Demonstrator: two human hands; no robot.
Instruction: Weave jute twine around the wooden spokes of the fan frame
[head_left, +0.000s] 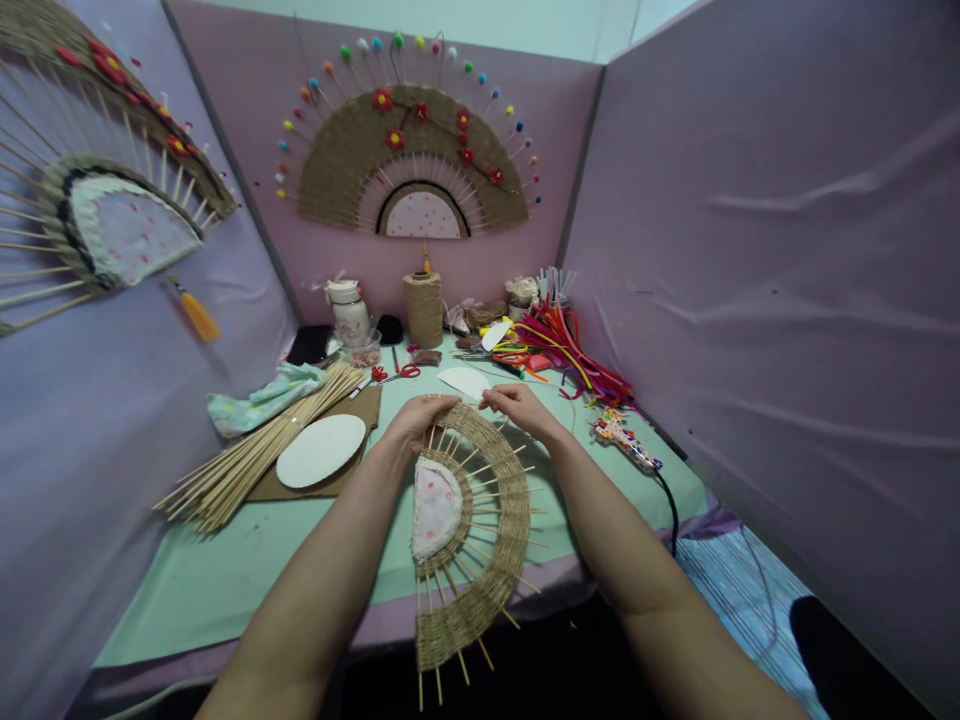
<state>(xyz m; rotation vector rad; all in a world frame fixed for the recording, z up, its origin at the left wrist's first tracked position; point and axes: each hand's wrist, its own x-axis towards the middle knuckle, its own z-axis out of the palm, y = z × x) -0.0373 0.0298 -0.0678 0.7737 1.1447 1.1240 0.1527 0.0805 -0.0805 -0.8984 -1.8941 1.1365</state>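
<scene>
A half-round woven twine fan (514,510) on thin sticks is held on its side at the table's front edge. Its inner half-disc (439,508) is pale cloth with pink spots and a white border. My left hand (420,420) grips the fan's upper end, thumb along the top. Close by on the right, my right hand (521,408) has its fingers pinched together at the same end of the weave, on what looks like the twine strand. The fingertips partly hide the strand. A white paper half-disc (465,382) lies just beyond both hands.
Left lie a bundle of sticks (262,450), a white oval card (322,450) and cardboard. Behind stand a twine spool (424,308), red scissors (397,372) and a white bottle (347,312). A glue gun (626,443) with a black cord and pipe cleaners (574,355) lie right.
</scene>
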